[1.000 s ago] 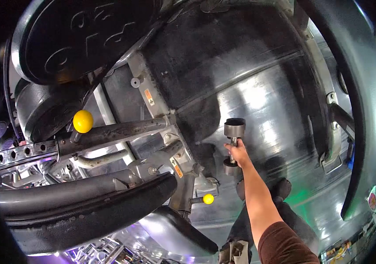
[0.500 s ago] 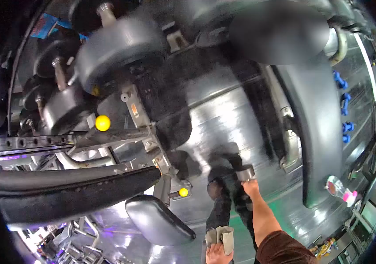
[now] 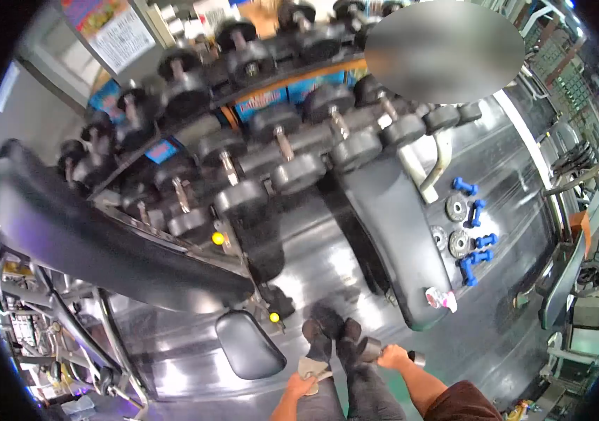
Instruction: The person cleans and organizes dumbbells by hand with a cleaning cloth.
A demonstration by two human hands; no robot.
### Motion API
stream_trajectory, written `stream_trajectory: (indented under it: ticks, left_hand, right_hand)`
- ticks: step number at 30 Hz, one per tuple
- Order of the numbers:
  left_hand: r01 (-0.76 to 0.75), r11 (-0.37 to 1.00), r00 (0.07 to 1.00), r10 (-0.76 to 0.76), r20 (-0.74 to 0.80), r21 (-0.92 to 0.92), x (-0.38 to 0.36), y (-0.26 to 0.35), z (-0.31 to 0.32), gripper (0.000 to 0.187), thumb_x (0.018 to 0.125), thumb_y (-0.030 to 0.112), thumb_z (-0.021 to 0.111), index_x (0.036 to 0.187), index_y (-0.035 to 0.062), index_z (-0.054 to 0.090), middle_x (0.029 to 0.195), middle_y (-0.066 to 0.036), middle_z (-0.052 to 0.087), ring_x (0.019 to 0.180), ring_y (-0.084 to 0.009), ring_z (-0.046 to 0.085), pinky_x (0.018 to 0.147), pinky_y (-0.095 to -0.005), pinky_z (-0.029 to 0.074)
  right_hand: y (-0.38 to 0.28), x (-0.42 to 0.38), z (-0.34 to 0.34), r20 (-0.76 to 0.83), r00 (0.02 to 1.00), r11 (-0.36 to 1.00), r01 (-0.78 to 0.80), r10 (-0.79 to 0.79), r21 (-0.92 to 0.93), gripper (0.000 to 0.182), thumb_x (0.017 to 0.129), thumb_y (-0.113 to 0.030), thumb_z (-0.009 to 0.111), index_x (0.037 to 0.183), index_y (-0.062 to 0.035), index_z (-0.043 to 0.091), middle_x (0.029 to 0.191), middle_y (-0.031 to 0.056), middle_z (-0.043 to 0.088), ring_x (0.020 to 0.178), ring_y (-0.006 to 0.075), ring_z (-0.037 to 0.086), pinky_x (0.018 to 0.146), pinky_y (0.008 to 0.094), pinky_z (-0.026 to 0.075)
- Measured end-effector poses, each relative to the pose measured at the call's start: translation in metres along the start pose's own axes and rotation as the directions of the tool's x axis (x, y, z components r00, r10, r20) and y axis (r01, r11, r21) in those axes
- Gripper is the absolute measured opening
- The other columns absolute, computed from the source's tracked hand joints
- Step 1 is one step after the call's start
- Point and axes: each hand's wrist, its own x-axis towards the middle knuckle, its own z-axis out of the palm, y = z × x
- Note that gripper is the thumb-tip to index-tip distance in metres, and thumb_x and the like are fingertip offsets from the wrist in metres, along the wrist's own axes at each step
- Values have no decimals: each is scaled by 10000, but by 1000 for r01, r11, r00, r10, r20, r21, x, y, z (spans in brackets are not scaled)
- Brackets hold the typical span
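My right hand [image 3: 392,356] is wrapped round the handle of a dark dumbbell [image 3: 369,349], held low beside my right leg. One of its ends shows on each side of my fist. In my left hand [image 3: 301,386] is a crumpled beige cloth [image 3: 313,368], gripped in front of my left thigh. Both hands are closed. My feet in dark shoes stand on the floor between a flat black bench [image 3: 401,231] and an adjustable bench with a small black seat pad [image 3: 249,345].
Ahead stands a two-tier rack with several dumbbells [image 3: 298,172]. The long backrest [image 3: 124,245] slants across the left. A clear bottle with pink [image 3: 441,299] is on the flat bench's near end. Right of it lie blue dumbbells [image 3: 469,272] and weight plates [image 3: 456,208].
My view has lifted and pulled back, bringing the whole dumbbell rack and the floor plates into sight. My hands still hold the dumbbell and the cloth.
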Motion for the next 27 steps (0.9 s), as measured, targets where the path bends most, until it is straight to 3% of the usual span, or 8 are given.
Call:
stream_trajectory:
  ticks: [5,8,11,15,16,17,24,27]
  left_hand:
    - [208,851,976,-212,48,-482,-52,36,-80,463,765,231,726,1136,-26,623,980,-122,695,888,-255,684,751,-353,559]
    - [93,613,996,-61,70,-784,-121,106,-112,306,793,189,690,1057,45,637,877,-77,669,755,-171,657,455,-328,439]
    - [-44,570,985,160,58,-820,-148,154,-101,304,806,131,665,1092,38,619,882,-89,674,740,-173,657,457,-318,447]
    - [-546,597,735,678,6,-588,-164,221,-45,349,815,114,696,1124,-40,655,1028,-102,703,892,-163,665,783,-307,536]
    - [-536,782,781,602,164,-318,-177,242,-37,346,838,153,689,1130,-29,656,1042,-101,699,901,-151,656,796,-324,532]
    - [-755,564,584,810,49,-335,-169,245,-12,364,841,191,694,1133,-20,650,1043,-94,704,902,-152,653,802,-335,529]
    - [-849,507,429,827,364,-150,-263,313,-38,322,754,164,672,1031,1,650,932,-169,704,829,-282,666,782,-395,516]
    - [-848,520,458,621,636,104,-294,326,-69,393,774,227,650,1106,18,628,990,-230,680,939,-364,651,848,-409,503]
  right_hand:
    - [36,-94,8,-175,985,998,16,-5,62,456,738,-386,604,999,-31,722,1051,251,675,1045,377,646,940,441,503]
    - [48,-137,1,-203,979,997,47,-34,61,486,745,-392,585,1047,-31,708,1096,277,653,1084,392,625,956,451,490]
    - [43,-193,-20,-217,973,989,106,-81,107,490,729,-370,586,1046,-16,703,1079,297,649,1069,407,628,942,461,496]
    - [45,-198,-23,-424,901,967,182,-91,179,436,687,-320,613,925,35,703,939,302,666,954,431,658,876,480,520]
    - [43,-199,-26,-461,884,963,190,-82,192,431,684,-316,619,913,39,701,922,301,667,939,433,661,870,483,521]
    - [29,-218,-42,-444,889,955,216,-107,202,423,693,-294,631,936,45,699,961,304,665,970,422,657,864,480,523]
    - [20,-187,-32,-745,597,710,660,-298,245,546,784,-392,682,1227,-82,608,1198,239,628,1149,368,591,941,424,484]
    - [7,-217,-34,-686,664,734,618,-296,281,503,851,-403,625,1253,-103,591,1232,215,619,1176,371,570,975,404,465]
